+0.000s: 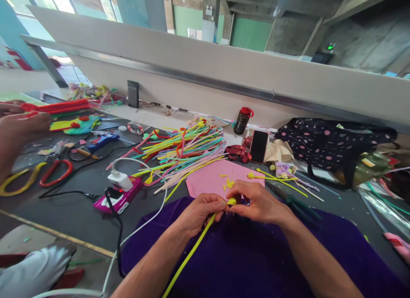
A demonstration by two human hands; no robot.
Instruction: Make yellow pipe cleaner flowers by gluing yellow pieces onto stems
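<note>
My left hand (200,210) pinches a long yellow-green pipe cleaner (188,255) near its top end; the stem runs down across my purple lap (243,255). My right hand (258,202) is closed in a pinch on the small yellow tip (231,201) of the same pipe cleaner, the two hands' fingertips touching. Just beyond the hands lies a pink sheet (211,180) with yellow scraps on it. Behind that sits a heap of coloured pipe cleaners (182,150).
On the dark table: a pink device with a white charger (120,191), a red phone (258,146), a dark bottle with red cap (242,120), finished yellow stems (275,178), a spotted black bag (333,146). Another person's hand (19,127) at far left, near red and yellow loops.
</note>
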